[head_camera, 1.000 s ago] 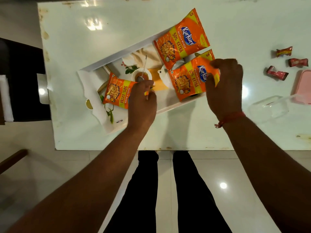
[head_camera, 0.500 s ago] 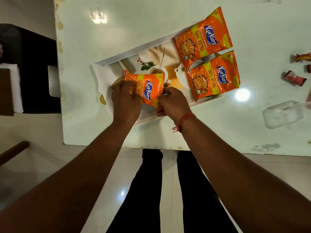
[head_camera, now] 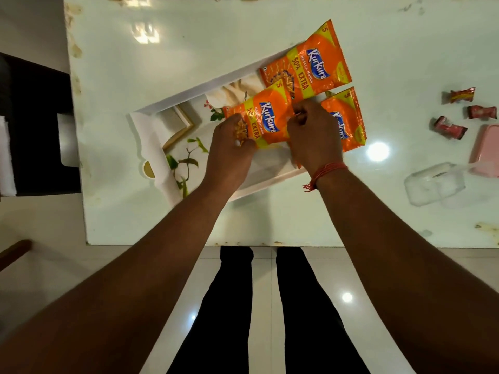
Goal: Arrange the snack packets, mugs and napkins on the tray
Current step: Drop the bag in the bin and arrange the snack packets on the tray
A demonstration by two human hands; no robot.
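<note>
A white printed tray (head_camera: pixel 151 147) lies slanted on the pale table. Three orange snack packets are on it. One packet (head_camera: pixel 310 68) rests on the tray's far right corner. A second packet (head_camera: pixel 351 122) lies below it, partly under my right hand. The third packet (head_camera: pixel 267 120) is held over the tray's middle. My left hand (head_camera: pixel 229 155) grips its left end and my right hand (head_camera: pixel 313 136) pinches its right end. No mugs or napkins show as real objects; a cup and cloth are printed on the tray.
Three red wrapped candies (head_camera: pixel 461 95) lie at the table's right. A pink lid (head_camera: pixel 486 149) and a clear plastic box (head_camera: pixel 432 184) sit near the right edge. A dark chair (head_camera: pixel 35 125) stands left of the table. My legs are below the table's front edge.
The third packet has moved from the tray's left part to the right, now overlapping the other two. My right hand left the second packet and took the third packet's right end.
</note>
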